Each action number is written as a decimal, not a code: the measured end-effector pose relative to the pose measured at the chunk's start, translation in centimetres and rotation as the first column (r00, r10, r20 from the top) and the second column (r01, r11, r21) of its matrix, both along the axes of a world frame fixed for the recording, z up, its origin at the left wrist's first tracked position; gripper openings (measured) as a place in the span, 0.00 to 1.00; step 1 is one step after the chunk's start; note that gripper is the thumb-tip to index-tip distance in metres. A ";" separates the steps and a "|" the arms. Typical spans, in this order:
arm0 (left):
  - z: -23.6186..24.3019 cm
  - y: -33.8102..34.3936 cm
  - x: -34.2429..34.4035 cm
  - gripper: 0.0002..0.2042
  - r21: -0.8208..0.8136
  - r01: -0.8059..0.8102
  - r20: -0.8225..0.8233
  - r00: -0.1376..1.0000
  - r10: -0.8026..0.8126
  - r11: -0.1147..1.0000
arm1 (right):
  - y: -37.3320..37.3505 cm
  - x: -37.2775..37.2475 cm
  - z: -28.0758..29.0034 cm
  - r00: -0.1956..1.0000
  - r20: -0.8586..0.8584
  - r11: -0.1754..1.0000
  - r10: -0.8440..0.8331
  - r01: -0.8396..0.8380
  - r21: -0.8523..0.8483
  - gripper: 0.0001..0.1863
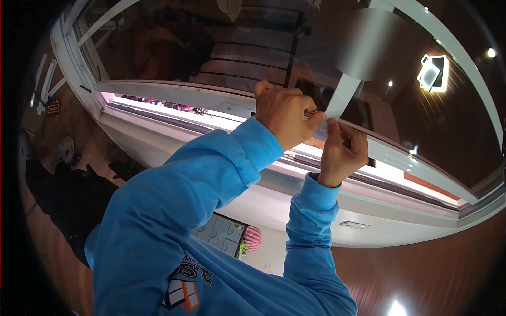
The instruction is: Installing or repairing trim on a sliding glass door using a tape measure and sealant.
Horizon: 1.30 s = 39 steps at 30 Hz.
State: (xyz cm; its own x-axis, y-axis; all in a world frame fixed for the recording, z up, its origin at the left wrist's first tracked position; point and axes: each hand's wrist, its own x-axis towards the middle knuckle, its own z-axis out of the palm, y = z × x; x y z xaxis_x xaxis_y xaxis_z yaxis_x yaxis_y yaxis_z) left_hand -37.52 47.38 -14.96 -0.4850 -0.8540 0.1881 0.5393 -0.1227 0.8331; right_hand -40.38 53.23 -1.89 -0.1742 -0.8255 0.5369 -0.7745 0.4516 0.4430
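Note:
Both my hands are raised in front of a window with dark glass [253,47] and white frame bars. My left hand [284,116] is closed, thumb and fingertips pinched together at the foot of an upright white bar [343,96]. Just right of it and slightly lower, my right hand [343,152] is closed in a pinch too, its fingertips close to the left thumb. Whatever lies between the fingers is hidden or too small to make out. Along the lower white rail [174,95] of the window, both wrists cross a bright gap.
Below the gap runs a dark track [158,118] and a pale ledge [279,181]. White strips [47,79] lie on the brown floor at the far left. Lower down are a panel [221,231] and a pink striped thing [253,238]. Lamps [432,73] show in the glass.

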 end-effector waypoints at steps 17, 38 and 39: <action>1.5 0.5 0.4 0.11 -0.031 -0.036 0.160 0.986 0.041 0.999 | 6.1 0.7 3.3 0.978 0.187 0.914 0.090 -0.007 -0.405 0.13; 0.4 1.9 0.0 0.06 -0.007 -0.136 0.029 0.990 0.136 0.991 | 0.8 0.1 0.7 0.966 0.257 1.000 0.004 -0.004 0.000 0.09; 0.7 1.6 0.1 0.06 -0.005 -0.140 0.033 0.990 0.140 0.990 | 0.8 -0.1 0.7 0.963 0.268 0.999 0.033 -0.030 -0.016 0.09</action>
